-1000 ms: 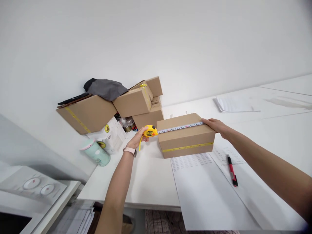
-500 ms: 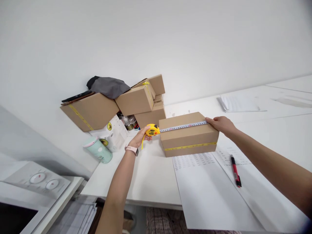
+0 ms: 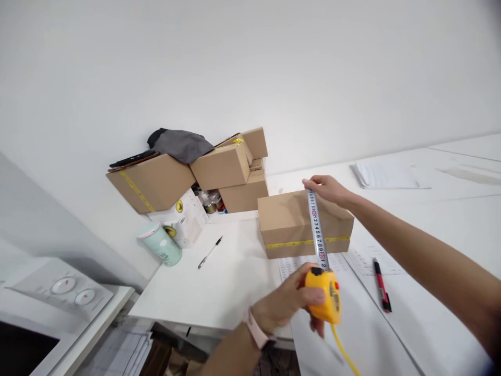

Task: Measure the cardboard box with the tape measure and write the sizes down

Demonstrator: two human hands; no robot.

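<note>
A brown cardboard box (image 3: 282, 216) with a yellow tape strip along its front lies on the white table. My left hand (image 3: 291, 297), with a pink watch band at the wrist, is closed around a yellow tape measure (image 3: 324, 296) in front of the box. Its silver blade (image 3: 317, 230) runs across the box's top and down past the front side. At the far top edge, my right hand (image 3: 329, 189) pinches the blade's end. Printed sheets (image 3: 336, 303) lie partly under the box, and a yellow wrist strap (image 3: 342, 350) hangs from the tape measure.
Stacked cardboard boxes (image 3: 221, 167) with a grey cloth (image 3: 183, 145) stand at the back left. Nearby are a mint tumbler (image 3: 162, 245), a white avocado-print box (image 3: 188, 219) and a pen (image 3: 210, 252). A red marker (image 3: 381, 286) lies on the papers; more sheets (image 3: 385, 175) lie behind.
The blade has turned from lying lengthwise along the box to crossing its width. My left hand brought the tape measure right and nearer me; my right hand moved left to the far edge.
</note>
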